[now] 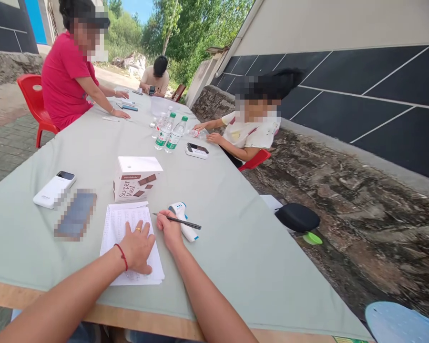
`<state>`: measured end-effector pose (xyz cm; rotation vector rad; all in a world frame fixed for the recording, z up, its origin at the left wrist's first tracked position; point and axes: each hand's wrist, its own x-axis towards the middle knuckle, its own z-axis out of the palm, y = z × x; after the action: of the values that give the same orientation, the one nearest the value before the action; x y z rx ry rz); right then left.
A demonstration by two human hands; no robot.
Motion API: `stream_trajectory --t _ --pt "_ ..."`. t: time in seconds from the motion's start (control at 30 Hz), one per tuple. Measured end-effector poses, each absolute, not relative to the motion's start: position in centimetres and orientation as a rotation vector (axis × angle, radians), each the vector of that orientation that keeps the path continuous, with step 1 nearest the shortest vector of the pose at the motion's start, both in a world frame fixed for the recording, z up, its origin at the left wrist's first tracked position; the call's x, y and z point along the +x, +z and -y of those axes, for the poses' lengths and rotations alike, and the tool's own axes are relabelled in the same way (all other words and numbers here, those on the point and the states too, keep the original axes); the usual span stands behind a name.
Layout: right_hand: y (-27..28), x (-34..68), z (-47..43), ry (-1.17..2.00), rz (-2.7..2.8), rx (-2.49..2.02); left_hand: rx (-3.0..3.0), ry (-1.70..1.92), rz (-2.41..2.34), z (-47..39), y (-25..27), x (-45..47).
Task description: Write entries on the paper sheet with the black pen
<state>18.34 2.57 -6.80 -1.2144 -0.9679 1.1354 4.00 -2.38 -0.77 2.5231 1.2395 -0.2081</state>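
Note:
My left hand (138, 245) lies flat with spread fingers on a stack of printed paper sheets (115, 219), wearing a ring and a red string bracelet. Just right of the sheets, my right hand (169, 232) is closed around a black pen (186, 223), whose tip points left toward the paper's edge. Behind that hand rests a white and blue infrared thermometer (179, 208), partly covered by the hand and pen. A white and brown box (137, 178) marked "Super Meal" stands upright at the top of the papers.
At left lie a white power bank (55, 189) and a blurred phone (76, 215). Water bottles (171, 133) with green caps stand mid-table, near another white device (197, 150). Three people sit around the table (236, 267). A black case (297, 217) is beyond its right edge.

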Motion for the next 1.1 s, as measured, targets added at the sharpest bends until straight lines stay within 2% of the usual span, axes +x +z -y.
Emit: stream_trajectory --t 0.33,0.7,1.1 --pt "-7.5 18.6 -1.6 1.012 1.048 -1.307 2.551 -0.183 -1.000 1.9 -3.2 1.7" --pt "-7.8 18.7 -1.6 0.858 1.142 -1.390 2.581 -0.102 -1.025 2.5 -2.0 2.2" --pt "-7.9 18.6 -1.8 0.868 1.168 -1.359 2.554 -0.096 -1.096 2.1 -0.8 1.6"
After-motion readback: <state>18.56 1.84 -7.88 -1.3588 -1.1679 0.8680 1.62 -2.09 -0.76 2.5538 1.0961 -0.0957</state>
